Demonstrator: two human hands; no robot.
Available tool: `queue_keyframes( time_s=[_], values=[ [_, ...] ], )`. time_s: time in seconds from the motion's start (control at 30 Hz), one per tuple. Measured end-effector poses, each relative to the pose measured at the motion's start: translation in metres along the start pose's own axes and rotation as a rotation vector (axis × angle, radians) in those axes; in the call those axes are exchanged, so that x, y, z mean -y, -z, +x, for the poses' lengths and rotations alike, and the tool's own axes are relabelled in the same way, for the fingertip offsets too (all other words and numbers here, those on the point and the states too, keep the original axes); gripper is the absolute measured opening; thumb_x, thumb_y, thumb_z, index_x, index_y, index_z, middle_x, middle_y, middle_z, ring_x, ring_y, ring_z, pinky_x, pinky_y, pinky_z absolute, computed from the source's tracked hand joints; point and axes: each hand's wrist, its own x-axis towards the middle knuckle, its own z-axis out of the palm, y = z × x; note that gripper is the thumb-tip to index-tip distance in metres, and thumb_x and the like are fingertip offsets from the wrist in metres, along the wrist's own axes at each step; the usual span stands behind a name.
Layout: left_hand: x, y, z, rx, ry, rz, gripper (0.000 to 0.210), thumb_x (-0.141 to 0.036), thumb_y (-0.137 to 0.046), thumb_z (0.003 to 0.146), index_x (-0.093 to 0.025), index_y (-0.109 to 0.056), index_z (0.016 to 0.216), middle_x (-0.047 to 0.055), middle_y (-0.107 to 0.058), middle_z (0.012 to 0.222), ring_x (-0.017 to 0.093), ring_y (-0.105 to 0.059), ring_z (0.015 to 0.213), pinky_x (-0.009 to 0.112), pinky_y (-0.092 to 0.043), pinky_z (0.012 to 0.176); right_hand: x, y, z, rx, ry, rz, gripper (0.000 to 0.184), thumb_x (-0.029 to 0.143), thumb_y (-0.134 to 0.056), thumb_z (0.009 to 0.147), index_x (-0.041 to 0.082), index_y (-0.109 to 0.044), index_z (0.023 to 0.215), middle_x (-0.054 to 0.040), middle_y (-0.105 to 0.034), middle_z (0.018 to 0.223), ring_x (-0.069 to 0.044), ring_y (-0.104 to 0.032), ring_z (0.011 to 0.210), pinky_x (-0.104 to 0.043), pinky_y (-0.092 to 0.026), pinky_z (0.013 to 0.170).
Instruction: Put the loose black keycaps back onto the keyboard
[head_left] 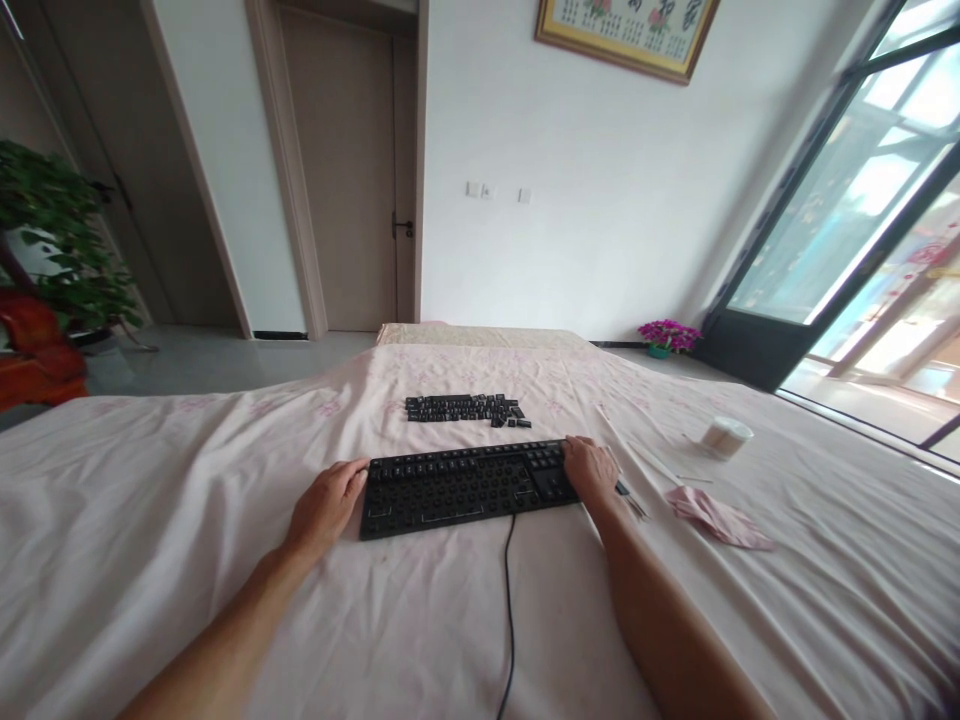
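Note:
A black keyboard (450,495) lies slightly tilted on the pink cloth, most of its main keys taken off and bare sockets showing. The top row and some keys on the right are still on it. My left hand (330,500) grips its left end, thumb and fingers at the upper corner. Over the right end, my right hand (591,466) is closed round the edge, covering part of the number pad. Beyond the keyboard, loose black keycaps (461,408) are laid out in rows, a few of them scattered at the right.
A cable (511,610) runs from the keyboard toward me. To the right lie a pink rag (716,517), a white tub of cotton swabs (726,437) and a thin tool (636,504) beside my right wrist. The cloth-covered surface (187,500) has folds.

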Motion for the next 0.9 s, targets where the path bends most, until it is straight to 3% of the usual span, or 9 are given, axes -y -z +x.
queue_keyframes(
  time_s=[0.2,0.4,0.5,0.6,0.7,0.8,0.9],
  values=[
    [0.003,-0.002,0.001,0.008,0.034,-0.053,0.042,-0.041,-0.033,0.090,-0.023,-0.057,0.119,0.003,-0.062,0.120,0.018,-0.056,0.111,0.030,-0.042,0.095,0.000,0.002,0.000,0.013,-0.011,0.006,0.040,0.040,-0.034,0.094,0.027,-0.065,0.115,-0.0102,-0.060,0.118,-0.025,-0.058,0.101,-0.035,-0.039,0.083],
    [0.008,0.002,0.003,-0.033,0.260,-0.098,0.045,-0.047,-0.034,0.087,-0.022,-0.055,0.119,0.005,-0.066,0.114,0.020,-0.061,0.105,0.028,-0.047,0.086,0.012,0.003,-0.009,0.045,0.006,0.012,0.042,0.048,-0.033,0.093,0.030,-0.064,0.116,-0.0087,-0.058,0.115,-0.024,-0.056,0.100,-0.033,-0.039,0.080],
    [0.008,0.002,0.005,-0.046,0.291,-0.044,0.046,-0.047,-0.033,0.088,-0.019,-0.055,0.117,0.007,-0.067,0.111,0.021,-0.062,0.102,0.030,-0.048,0.085,0.014,0.000,-0.010,0.048,0.014,0.001,0.043,0.049,-0.033,0.093,0.031,-0.062,0.118,-0.0085,-0.056,0.115,-0.024,-0.055,0.101,-0.034,-0.039,0.081],
    [-0.001,0.001,0.006,-0.093,0.161,0.151,0.047,-0.044,-0.034,0.089,-0.015,-0.054,0.120,0.013,-0.061,0.121,0.025,-0.057,0.111,0.037,-0.044,0.095,0.015,-0.004,-0.010,0.038,0.048,-0.018,0.043,0.048,-0.031,0.094,0.030,-0.062,0.118,-0.0096,-0.056,0.115,-0.025,-0.054,0.100,-0.034,-0.037,0.082],
    [-0.019,-0.003,0.005,-0.134,-0.121,0.339,0.056,-0.047,-0.038,0.088,-0.013,-0.046,0.132,0.016,-0.046,0.139,0.029,-0.040,0.130,0.043,-0.031,0.107,0.017,-0.011,-0.011,-0.003,0.079,-0.034,0.042,0.047,-0.032,0.094,0.028,-0.061,0.119,-0.0102,-0.057,0.115,-0.026,-0.053,0.101,-0.036,-0.036,0.084],
    [-0.041,-0.008,0.001,0.000,-0.337,0.380,0.062,-0.052,-0.034,0.090,-0.017,-0.036,0.140,0.012,-0.035,0.148,0.027,-0.030,0.137,0.046,-0.023,0.111,0.020,-0.015,-0.011,-0.069,0.129,-0.030,0.042,0.046,-0.034,0.094,0.027,-0.055,0.125,-0.0098,-0.055,0.123,-0.027,-0.050,0.109,-0.039,-0.034,0.089],
    [-0.058,-0.011,-0.003,0.149,-0.428,0.379,0.066,-0.056,-0.029,0.090,-0.019,-0.029,0.144,0.011,-0.031,0.150,0.026,-0.026,0.139,0.045,-0.023,0.111,0.020,-0.018,-0.010,-0.089,0.267,-0.008,0.046,0.046,-0.035,0.094,0.024,-0.047,0.133,-0.0084,-0.054,0.129,-0.026,-0.045,0.117,-0.040,-0.029,0.098]
  ],
)
